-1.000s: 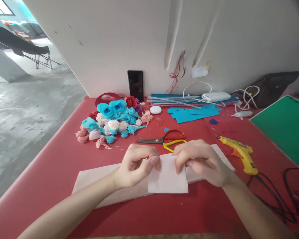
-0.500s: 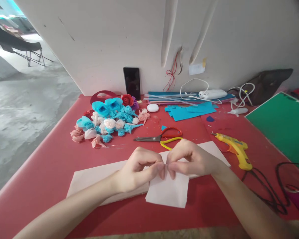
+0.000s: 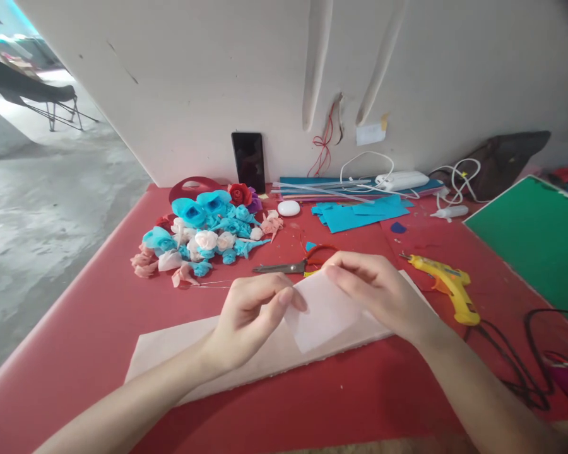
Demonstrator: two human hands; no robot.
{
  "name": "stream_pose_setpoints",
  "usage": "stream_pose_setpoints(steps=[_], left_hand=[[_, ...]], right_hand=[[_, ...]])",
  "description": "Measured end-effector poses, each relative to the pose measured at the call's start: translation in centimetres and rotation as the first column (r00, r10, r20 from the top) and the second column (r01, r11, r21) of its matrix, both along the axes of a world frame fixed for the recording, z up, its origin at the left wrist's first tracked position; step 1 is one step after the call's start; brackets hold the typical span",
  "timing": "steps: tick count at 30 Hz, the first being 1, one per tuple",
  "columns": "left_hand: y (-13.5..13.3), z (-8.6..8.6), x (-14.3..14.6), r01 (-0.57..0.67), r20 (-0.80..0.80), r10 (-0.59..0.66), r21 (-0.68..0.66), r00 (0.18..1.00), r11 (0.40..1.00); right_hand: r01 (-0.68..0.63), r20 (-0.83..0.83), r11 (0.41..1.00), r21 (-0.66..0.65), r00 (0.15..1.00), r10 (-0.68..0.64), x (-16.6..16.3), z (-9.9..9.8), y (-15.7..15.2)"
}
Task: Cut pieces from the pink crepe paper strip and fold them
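A small pale pinkish-white square of thin paper [image 3: 324, 315] is held tilted above a long stack of pale paper [image 3: 189, 353]. My right hand [image 3: 383, 290] pinches its upper corner between thumb and fingers. At the left edge of the square, my left hand [image 3: 253, 318] has thumb and forefinger curled together, the fingertips overlapping the paper. How firmly that side is gripped cannot be made out. Just behind the hands lie scissors [image 3: 284, 268] with red and yellow handles, partly covered by the square and my right hand.
Blue, white and pink paper flowers [image 3: 206, 239] lie at the back left, before a propped phone [image 3: 248, 161]. Blue sheets [image 3: 360, 214] and a white case [image 3: 288, 208] lie behind. A yellow glue gun [image 3: 447, 287] and green board [image 3: 534, 239] are on the right.
The paper square has risen and turned, now slanting up toward the right hand. My hands, together at its top edge before, have moved apart. The camera view has shifted slightly.
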State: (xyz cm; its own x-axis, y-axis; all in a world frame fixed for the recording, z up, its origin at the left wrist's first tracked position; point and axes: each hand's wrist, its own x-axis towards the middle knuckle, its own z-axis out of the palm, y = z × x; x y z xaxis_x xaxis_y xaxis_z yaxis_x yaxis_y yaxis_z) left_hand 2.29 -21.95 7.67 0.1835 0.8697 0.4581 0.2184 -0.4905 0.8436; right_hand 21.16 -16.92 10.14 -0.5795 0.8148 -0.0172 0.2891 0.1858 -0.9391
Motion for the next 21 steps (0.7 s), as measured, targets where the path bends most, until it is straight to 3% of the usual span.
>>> stream_pose_setpoints(steps=[4, 7, 10, 14, 17, 19, 21], left_hand=[[0.0, 0.1, 0.2, 0.078, -0.062, -0.081, -0.044, 0.995, 0.996], [0.1, 0.1, 0.4, 0.178, -0.085, -0.190, -0.134, 0.978, 0.975], [0.2, 0.0, 0.3, 0.198, -0.078, -0.218, -0.211, 0.973, 0.957], [0.5, -0.3, -0.3, 0.268, 0.059, -0.262, -0.284, 0.963, 0.921], [0.9, -0.2, -0.8, 0.205, 0.300, -0.121, -0.268, 0.946, 0.941], [1.2, 0.1, -0.8, 0.139, 0.357, -0.011, -0.334, 0.934, 0.932], [1.3, 0.3, -0.5, 0.143, 0.264, -0.025, -0.439, 0.964, 0.887]], right_hand=[[0.009, 0.042, 0.995, 0.098, 0.999, -0.013, 0.0, -0.2, -0.6], [-0.099, 0.107, 0.990, 0.103, 0.990, 0.088, -0.3, -0.6, -0.8], [-0.156, 0.139, 0.978, 0.139, 0.981, 0.136, -0.6, -1.1, -0.4], [0.044, 0.097, 0.967, 0.252, 0.993, -0.070, 0.7, -0.8, 1.4], [0.193, 0.051, 0.927, 0.322, 0.974, -0.220, 1.9, -0.1, 2.5], [0.156, 0.052, 0.943, 0.293, 0.983, -0.178, 2.0, 0.1, 2.4], [0.048, 0.067, 0.970, 0.238, 0.996, -0.066, 1.3, -0.3, 1.8]])
